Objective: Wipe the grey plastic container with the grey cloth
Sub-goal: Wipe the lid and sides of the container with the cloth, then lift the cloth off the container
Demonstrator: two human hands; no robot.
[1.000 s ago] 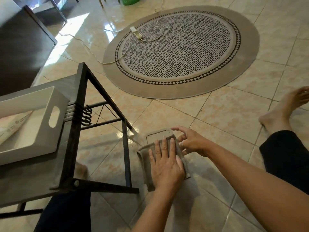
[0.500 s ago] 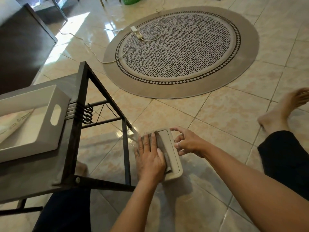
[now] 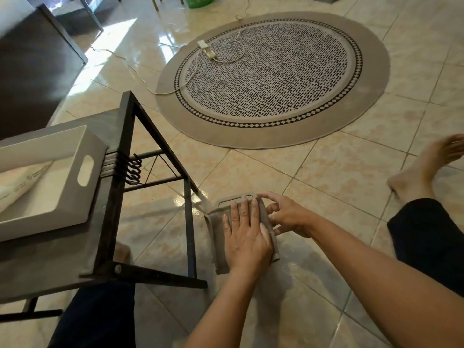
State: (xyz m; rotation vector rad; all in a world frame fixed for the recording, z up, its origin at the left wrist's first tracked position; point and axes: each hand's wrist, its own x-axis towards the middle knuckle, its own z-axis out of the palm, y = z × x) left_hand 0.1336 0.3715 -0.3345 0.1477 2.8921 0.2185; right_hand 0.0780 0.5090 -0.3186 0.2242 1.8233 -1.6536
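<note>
The grey plastic container [image 3: 234, 199] lies on the tiled floor in front of me; only its far rim and handle slot show. The grey cloth [image 3: 216, 237] is spread over the rest of it. My left hand [image 3: 244, 237] presses flat on the cloth, fingers stretched forward. My right hand [image 3: 286, 216] grips the container's right side with curled fingers, thumb along the edge.
A black metal side table [image 3: 118, 187] stands close on the left, carrying a white tray [image 3: 75, 159]. A round patterned rug [image 3: 273, 79] with a white power strip [image 3: 207, 49] and cable lies ahead. My bare foot [image 3: 424, 169] and dark-trousered leg rest at the right.
My left hand with the cloth slid left across the container half a second ago, baring its right part, and has now slid back right to cover it.
</note>
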